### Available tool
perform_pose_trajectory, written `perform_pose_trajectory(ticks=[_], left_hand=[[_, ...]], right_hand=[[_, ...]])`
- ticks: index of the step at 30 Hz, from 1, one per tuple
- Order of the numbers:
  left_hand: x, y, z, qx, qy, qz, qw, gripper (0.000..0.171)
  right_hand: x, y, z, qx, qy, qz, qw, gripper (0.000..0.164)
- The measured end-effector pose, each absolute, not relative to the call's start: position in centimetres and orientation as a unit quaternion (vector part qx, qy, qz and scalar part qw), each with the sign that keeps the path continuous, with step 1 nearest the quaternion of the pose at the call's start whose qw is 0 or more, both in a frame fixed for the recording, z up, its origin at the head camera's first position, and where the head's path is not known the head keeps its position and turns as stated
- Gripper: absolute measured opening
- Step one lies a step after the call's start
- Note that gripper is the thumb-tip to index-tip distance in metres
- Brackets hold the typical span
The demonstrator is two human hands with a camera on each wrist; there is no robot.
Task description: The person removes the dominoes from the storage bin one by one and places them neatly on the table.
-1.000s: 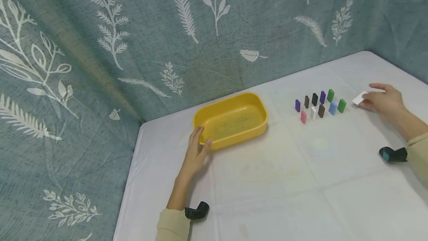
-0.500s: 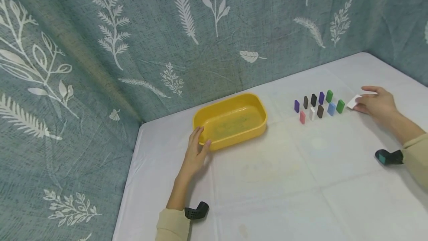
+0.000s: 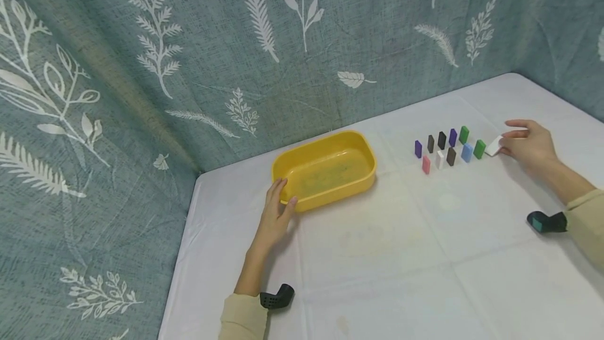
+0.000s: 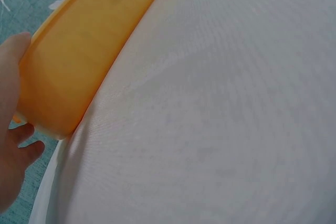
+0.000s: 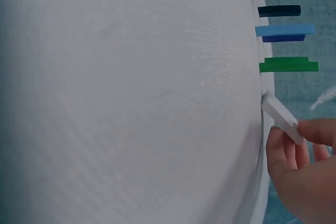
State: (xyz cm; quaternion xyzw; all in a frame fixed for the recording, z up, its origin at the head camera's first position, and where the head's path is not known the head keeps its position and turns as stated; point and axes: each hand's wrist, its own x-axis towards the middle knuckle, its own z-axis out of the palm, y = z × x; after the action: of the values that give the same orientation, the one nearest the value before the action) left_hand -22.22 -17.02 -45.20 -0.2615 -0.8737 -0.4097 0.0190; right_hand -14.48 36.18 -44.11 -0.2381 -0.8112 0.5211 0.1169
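In the head view my left hand [image 3: 276, 216] holds the left front corner of a yellow plastic tray [image 3: 342, 188], its fingers over the left rim and its thumb against the front wall. At the right, my right hand [image 3: 530, 146] pinches a white domino [image 3: 493, 146] between thumb and fingers. The right wrist view shows this white domino [image 5: 282, 117] tilted, its lower end close to or on the cloth; which, I cannot tell. Just left of it stands a green domino [image 3: 479, 149], the end of the front row. A light blue domino [image 3: 466, 152] stands beside that.
Several dominoes stand upright in two rows, among them a pink one [image 3: 426, 165], a white one [image 3: 440, 159] and a black one [image 3: 441, 140]. The white-clothed table [image 3: 377, 277] ends at a patterned teal curtain [image 3: 212, 41] behind and to the left.
My right hand has moved left with the white domino, bringing it close to the green one at the row's end. The left hand and the tray have stayed in place.
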Motion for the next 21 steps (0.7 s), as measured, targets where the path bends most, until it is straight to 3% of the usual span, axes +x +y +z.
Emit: perform_pose_trajectory(ticks=[4,14,21], left_hand=[[-22.3,-17.1,-45.2,-0.264,-0.871,-0.414,0.018,0.058],[-22.5,-17.1,-45.0,-0.262,-0.871,-0.415,0.008,0.058],[-22.6,-17.1,-45.1,-0.268,-0.869,-0.416,0.021,0.06]], right_hand=[[-14.4,35.9,-43.9,-0.242,-0.833,0.485,0.108,0.058],[-14.0,35.0,-43.1,-0.195,-0.882,0.398,0.158,0.047],[-14.1,34.7,-43.1,-0.178,-0.895,0.38,0.15,0.045]])
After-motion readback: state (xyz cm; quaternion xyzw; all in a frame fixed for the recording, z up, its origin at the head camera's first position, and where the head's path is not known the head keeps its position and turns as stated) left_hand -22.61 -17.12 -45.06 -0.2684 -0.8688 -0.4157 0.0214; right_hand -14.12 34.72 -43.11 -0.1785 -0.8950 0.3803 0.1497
